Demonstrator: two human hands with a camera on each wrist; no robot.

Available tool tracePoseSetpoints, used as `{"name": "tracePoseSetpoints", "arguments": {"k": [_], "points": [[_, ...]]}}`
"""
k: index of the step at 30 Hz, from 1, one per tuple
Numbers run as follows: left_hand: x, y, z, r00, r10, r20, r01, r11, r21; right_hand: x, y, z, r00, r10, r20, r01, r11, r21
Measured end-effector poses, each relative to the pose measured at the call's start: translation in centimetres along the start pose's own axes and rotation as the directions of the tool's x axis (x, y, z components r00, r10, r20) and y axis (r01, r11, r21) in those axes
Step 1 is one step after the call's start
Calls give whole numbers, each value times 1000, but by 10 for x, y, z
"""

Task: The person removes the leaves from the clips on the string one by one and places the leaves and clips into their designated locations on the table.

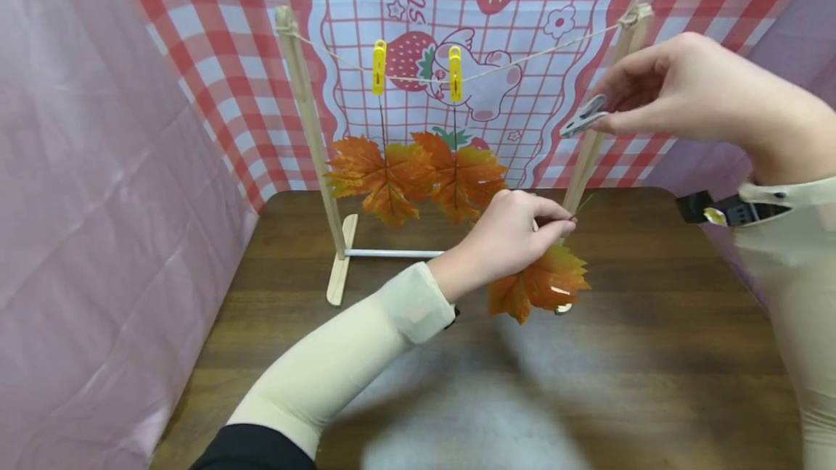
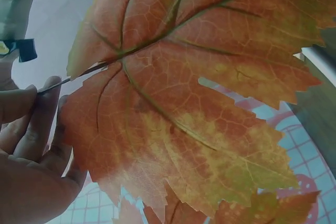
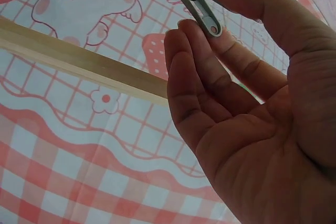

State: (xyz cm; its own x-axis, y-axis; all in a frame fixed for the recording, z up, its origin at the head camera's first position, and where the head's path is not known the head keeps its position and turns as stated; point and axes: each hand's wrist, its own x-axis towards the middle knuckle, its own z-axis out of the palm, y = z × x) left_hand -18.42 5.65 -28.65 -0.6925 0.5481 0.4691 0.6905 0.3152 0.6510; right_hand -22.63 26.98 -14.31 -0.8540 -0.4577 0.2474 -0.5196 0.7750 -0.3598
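Observation:
My left hand (image 1: pixel 516 234) pinches the thin stem of an orange maple leaf (image 1: pixel 542 281), which hangs below the fingers at the rack's right side. In the left wrist view the leaf (image 2: pixel 178 103) fills most of the picture, its stem between thumb and finger. My right hand (image 1: pixel 679 93) is raised by the right post and pinches a grey clothespin (image 1: pixel 583 117) between thumb and fingers; it also shows in the right wrist view as a grey clothespin (image 3: pixel 197 3). Two more maple leaves (image 1: pixel 382 176) hang from the string, held by yellow clothespins (image 1: pixel 455 75).
A string (image 1: pixel 542 56) runs between two wooden posts (image 1: pixel 307 114). A white rod (image 1: pixel 392 253) joins them low down, and a wooden foot (image 1: pixel 342 267) stands on the brown table (image 1: pixel 274 354). Behind hangs a strawberry-print cloth (image 1: pixel 215 42), with pink cloth (image 1: pixel 85 201) at the left.

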Motion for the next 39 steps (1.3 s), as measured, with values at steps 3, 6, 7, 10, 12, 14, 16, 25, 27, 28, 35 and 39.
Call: {"name": "tracePoseSetpoints", "arguments": {"k": [3, 6, 7, 10, 12, 14, 16, 25, 27, 28, 35, 39], "points": [[-5, -4, -5, 1000, 0, -4, 0, 1000, 26, -2, 1, 6, 1000, -25, -4, 25, 999, -46], [-12, -9, -10, 1000, -19, -7, 19, 999, 41, -4, 3, 11, 1000, -25, 5, 26, 999, -39], [-14, -10, -12, 1000, -30, -9, 30, 999, 43, -5, 4, 12, 1000, -19, 9, 19, 1000, -24], [-20, -16, -17, 997, -71, -6, 71, 997, 28, -6, 7, 17, 999, 12, 30, -13, 1000, 26], [-24, -18, -20, 995, -101, 9, 101, 995, -2, -7, 10, 21, 999, 25, 43, -27, 999, 45], [-28, -21, -22, 992, -125, 31, 125, 992, -27, -9, 12, 26, 998, 35, 59, -39, 998, 55], [-33, -23, -25, 989, -144, 46, 146, 989, -36, -10, 14, 32, 997, 30, 70, -34, 998, 52], [-54, -36, -39, 976, -205, 70, 205, 979, 7, -13, 19, 54, 995, 40, 90, -50, 993, 104], [-58, -39, -42, 972, -224, 77, 223, 975, 13, -13, 21, 59, 994, 44, 98, -54, 992, 111], [-61, -40, -43, 969, -234, 80, 234, 972, 12, -13, 22, 61, 994, 43, 102, -55, 992, 110], [-77, -51, -50, 954, -288, 90, 285, 958, 41, -15, 25, 78, 991, 39, 131, -56, 990, 127], [-87, -59, -53, 936, -336, 109, 335, 942, 27, -18, 27, 89, 987, 39, 156, -63, 987, 151]]}}
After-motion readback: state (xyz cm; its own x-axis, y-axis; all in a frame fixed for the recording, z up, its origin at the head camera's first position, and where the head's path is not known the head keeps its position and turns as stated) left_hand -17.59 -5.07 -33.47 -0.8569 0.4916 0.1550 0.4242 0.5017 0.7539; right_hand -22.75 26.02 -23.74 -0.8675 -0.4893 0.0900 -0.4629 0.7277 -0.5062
